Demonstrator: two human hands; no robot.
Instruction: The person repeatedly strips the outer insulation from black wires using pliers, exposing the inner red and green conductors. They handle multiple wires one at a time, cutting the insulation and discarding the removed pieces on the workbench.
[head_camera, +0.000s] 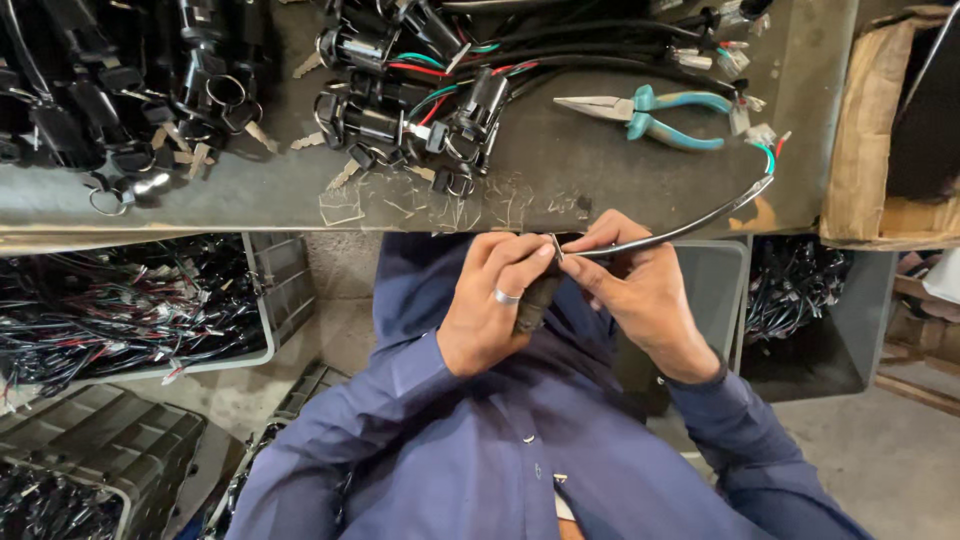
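Our left hand (492, 305) hides most of the dark part (536, 300) it grips. We cannot tell what our fingertips (592, 268) pinch; the cardboard box (880, 130) runs off-frame.

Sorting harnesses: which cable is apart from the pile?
The sleeved cable held in both hands, arching off the bench's front edge; the others lie heaped by the pliers.

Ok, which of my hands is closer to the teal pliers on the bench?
Right. Your right hand sits just below the pliers, pinching the sheathed cable. Your left hand is farther left, holding a dark part.
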